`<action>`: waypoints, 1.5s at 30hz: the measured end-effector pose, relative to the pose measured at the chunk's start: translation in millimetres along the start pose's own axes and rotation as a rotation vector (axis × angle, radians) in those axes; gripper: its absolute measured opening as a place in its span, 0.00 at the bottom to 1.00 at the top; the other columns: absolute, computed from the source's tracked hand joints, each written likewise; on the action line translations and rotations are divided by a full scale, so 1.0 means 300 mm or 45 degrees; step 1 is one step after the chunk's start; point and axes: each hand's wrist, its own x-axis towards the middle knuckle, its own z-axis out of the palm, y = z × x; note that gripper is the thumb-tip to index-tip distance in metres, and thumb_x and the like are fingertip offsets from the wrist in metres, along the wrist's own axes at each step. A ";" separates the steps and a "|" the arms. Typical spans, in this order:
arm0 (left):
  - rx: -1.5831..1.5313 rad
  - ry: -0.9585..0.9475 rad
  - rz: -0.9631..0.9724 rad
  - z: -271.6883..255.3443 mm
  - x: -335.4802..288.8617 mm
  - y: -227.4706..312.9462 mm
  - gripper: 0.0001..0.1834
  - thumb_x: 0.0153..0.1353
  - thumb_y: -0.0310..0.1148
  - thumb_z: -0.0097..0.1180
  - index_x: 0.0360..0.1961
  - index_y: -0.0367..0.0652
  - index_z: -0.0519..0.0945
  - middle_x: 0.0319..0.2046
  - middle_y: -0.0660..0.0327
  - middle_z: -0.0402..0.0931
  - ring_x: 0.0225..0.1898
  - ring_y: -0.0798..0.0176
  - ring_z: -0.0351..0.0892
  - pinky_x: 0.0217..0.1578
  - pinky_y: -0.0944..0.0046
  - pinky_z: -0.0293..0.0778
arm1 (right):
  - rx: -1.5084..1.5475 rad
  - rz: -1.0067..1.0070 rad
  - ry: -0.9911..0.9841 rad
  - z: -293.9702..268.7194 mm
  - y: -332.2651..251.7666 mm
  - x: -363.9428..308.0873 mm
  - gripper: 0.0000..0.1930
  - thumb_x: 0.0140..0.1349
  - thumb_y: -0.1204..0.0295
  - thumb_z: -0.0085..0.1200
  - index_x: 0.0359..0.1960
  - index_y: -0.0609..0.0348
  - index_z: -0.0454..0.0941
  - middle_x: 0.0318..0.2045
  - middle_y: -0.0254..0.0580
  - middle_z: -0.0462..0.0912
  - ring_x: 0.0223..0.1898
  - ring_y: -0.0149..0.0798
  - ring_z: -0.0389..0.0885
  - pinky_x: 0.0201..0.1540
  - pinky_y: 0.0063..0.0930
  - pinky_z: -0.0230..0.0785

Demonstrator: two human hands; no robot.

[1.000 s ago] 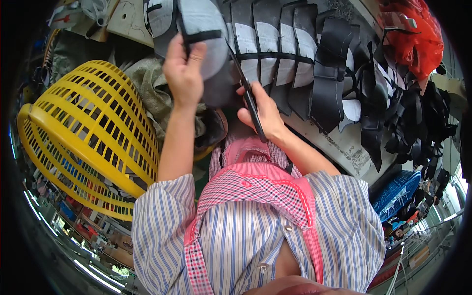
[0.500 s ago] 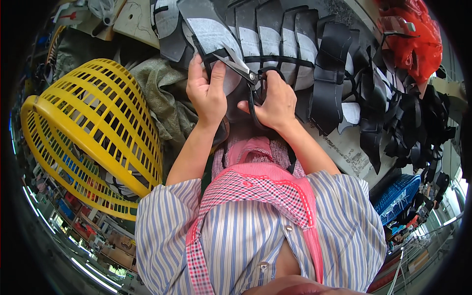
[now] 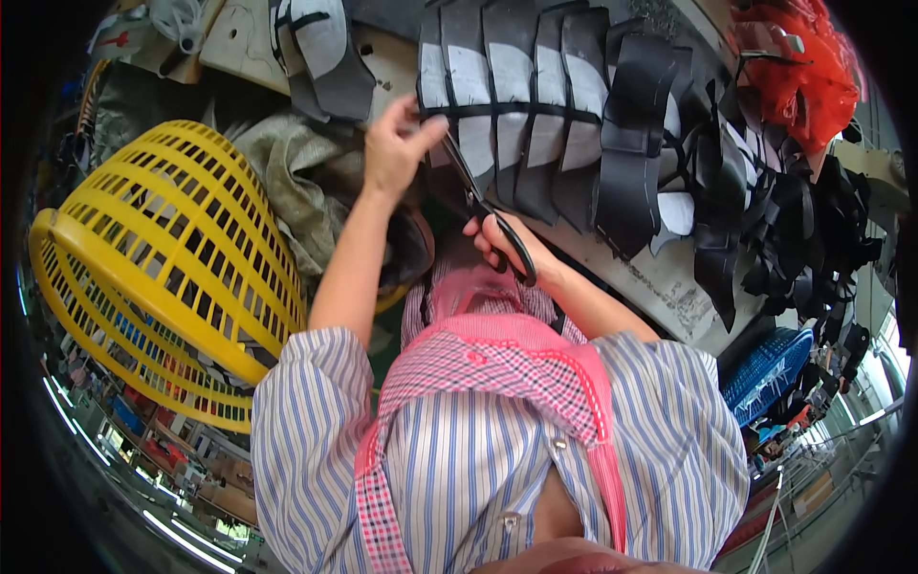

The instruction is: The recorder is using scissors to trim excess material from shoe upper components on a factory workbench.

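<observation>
Head view: at far left, a yellow slotted plastic basket (image 3: pixel 96 263) leans with its round mouth downward, beside a crumpled grey-green woven sack (image 3: pixel 296 182). Above the sack lie a few curved black-and-grey panels with whitish patches (image 3: pixel 333 67). The bare left hand (image 3: pixel 390 158) is at the near end of a row of overlapping black-and-white panels (image 3: pixel 512 81) crossed by a black strip; I cannot tell whether its fingers pinch anything. The right hand (image 3: pixel 493 235) grips black-handled scissors (image 3: pixel 476 198), blades apparently together, tips near the left thumb. If they opened there, the thumb could be nicked; a hard tug might disarrange the row, its panels being linked. Farther right, a tangled heap of black pieces (image 3: pixel 813 225) could snag neighbouring panels if dragged.
</observation>
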 end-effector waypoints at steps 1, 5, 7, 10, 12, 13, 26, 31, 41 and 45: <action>0.001 0.004 0.004 0.014 0.008 0.003 0.19 0.46 0.39 0.59 0.35 0.36 0.74 0.26 0.62 0.74 0.26 0.71 0.70 0.27 0.72 0.66 | 0.021 -0.024 0.016 -0.002 -0.007 0.023 0.19 0.55 0.52 0.45 0.30 0.59 0.67 0.17 0.27 0.63 0.15 0.20 0.58 0.16 0.13 0.50; -0.142 0.191 0.066 0.020 -0.020 0.034 0.11 0.45 0.30 0.59 0.30 0.36 0.76 0.20 0.67 0.74 0.18 0.78 0.66 0.20 0.77 0.63 | -0.129 -0.103 0.007 0.033 -0.025 0.014 0.26 0.52 0.46 0.45 0.35 0.61 0.65 0.18 0.28 0.62 0.19 0.22 0.58 0.21 0.14 0.53; 0.013 0.316 0.154 0.012 -0.039 0.062 0.09 0.45 0.28 0.59 0.28 0.36 0.76 0.17 0.66 0.73 0.16 0.78 0.65 0.18 0.76 0.62 | -0.060 -0.076 0.015 0.033 -0.021 0.000 0.26 0.52 0.47 0.45 0.34 0.61 0.65 0.19 0.28 0.62 0.19 0.22 0.58 0.22 0.14 0.53; 0.549 0.496 0.757 0.031 -0.062 0.096 0.06 0.42 0.25 0.57 0.21 0.36 0.73 0.16 0.58 0.69 0.17 0.61 0.68 0.19 0.67 0.65 | -0.071 -0.141 0.061 0.042 -0.010 0.004 0.25 0.52 0.49 0.47 0.35 0.61 0.65 0.19 0.28 0.61 0.19 0.21 0.57 0.22 0.14 0.52; 0.700 0.512 0.819 0.023 -0.070 0.108 0.06 0.41 0.23 0.56 0.19 0.37 0.71 0.16 0.57 0.68 0.19 0.55 0.68 0.20 0.63 0.66 | -0.208 -0.257 0.127 0.049 -0.031 0.037 0.20 0.52 0.54 0.48 0.30 0.61 0.65 0.18 0.30 0.65 0.18 0.26 0.61 0.22 0.20 0.57; 0.712 0.487 0.811 0.020 -0.073 0.115 0.05 0.41 0.23 0.56 0.19 0.38 0.71 0.16 0.57 0.68 0.18 0.56 0.68 0.20 0.63 0.65 | -0.209 -0.257 0.120 0.048 -0.045 0.058 0.20 0.52 0.54 0.48 0.30 0.61 0.65 0.18 0.30 0.65 0.18 0.26 0.61 0.22 0.20 0.57; -0.089 0.465 0.085 -0.009 -0.100 0.137 0.06 0.44 0.24 0.58 0.21 0.36 0.73 0.15 0.71 0.68 0.17 0.80 0.62 0.18 0.79 0.59 | -0.799 -0.254 0.425 0.014 -0.145 0.124 0.25 0.47 0.49 0.51 0.16 0.63 0.67 0.13 0.43 0.72 0.18 0.38 0.74 0.22 0.30 0.63; -0.480 0.313 0.345 -0.277 0.113 0.264 0.06 0.46 0.20 0.54 0.28 0.31 0.74 0.22 0.64 0.72 0.24 0.74 0.69 0.28 0.78 0.63 | -0.275 -0.158 0.285 -0.094 -0.202 0.199 0.24 0.51 0.48 0.47 0.17 0.58 0.67 0.09 0.26 0.60 0.09 0.21 0.57 0.11 0.17 0.48; -0.819 0.647 0.690 -0.258 0.213 0.321 0.06 0.47 0.17 0.53 0.29 0.28 0.72 0.28 0.56 0.73 0.31 0.66 0.71 0.38 0.73 0.66 | -0.536 -0.312 0.391 -0.046 -0.187 0.298 0.27 0.46 0.44 0.50 0.16 0.59 0.67 0.10 0.34 0.68 0.12 0.27 0.67 0.16 0.22 0.59; -0.853 0.737 0.267 -0.158 0.073 0.337 0.07 0.51 0.21 0.51 0.31 0.30 0.70 0.30 0.57 0.72 0.31 0.67 0.71 0.36 0.73 0.67 | 0.144 -0.702 0.481 0.080 -0.231 0.247 0.16 0.46 0.67 0.58 0.25 0.60 0.63 0.16 0.35 0.71 0.15 0.26 0.69 0.18 0.17 0.60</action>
